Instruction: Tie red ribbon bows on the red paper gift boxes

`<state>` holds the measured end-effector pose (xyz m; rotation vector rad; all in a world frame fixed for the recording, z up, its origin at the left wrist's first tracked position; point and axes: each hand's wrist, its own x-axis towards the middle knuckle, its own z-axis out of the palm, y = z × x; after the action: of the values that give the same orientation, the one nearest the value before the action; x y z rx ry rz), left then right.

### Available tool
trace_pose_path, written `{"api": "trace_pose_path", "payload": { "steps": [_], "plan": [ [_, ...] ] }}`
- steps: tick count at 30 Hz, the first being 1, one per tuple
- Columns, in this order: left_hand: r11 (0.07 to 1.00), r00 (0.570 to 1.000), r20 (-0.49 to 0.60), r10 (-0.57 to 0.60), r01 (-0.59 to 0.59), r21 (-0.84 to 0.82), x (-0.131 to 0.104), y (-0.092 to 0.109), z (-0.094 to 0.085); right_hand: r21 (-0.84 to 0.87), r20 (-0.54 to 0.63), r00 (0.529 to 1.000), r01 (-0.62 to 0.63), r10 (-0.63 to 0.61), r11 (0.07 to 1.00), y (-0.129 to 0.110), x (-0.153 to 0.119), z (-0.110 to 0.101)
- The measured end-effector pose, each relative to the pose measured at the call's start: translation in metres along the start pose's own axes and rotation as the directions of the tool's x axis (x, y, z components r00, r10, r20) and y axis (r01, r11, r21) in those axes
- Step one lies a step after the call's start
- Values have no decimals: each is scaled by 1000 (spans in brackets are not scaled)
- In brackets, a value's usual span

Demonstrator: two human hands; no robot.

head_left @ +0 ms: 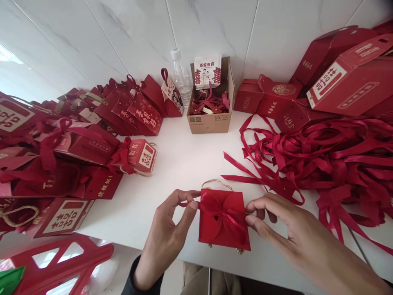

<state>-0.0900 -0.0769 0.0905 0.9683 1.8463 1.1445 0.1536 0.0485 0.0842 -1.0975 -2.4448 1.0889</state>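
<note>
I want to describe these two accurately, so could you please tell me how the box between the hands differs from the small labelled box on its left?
The box between the hands has its bow facing up; the labelled box has its bow at its left end. The labelled box shows a pale label; the box between the hands shows none. Both are red, with ribbon and twisted cord.

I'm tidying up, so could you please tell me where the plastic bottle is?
In the head view, the plastic bottle stands left of centre at the back of the white table, between the open cardboard box and a red gift box.
</note>
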Motion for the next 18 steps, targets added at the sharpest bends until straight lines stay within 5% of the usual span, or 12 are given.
{"api": "trace_pose_path", "payload": {
  "steps": [11, 18],
  "plan": [
    [999, 998, -38, -40, 39, -15, -2, -1, -3, -5, -50, 988, -144, 144, 990, -9, -10, -1],
    [997, 997, -69, -42, 46, 56, -2, -4, -9, -99, -78, 997, 18, -26, 995, 13, -9, -6]
  ]
}}
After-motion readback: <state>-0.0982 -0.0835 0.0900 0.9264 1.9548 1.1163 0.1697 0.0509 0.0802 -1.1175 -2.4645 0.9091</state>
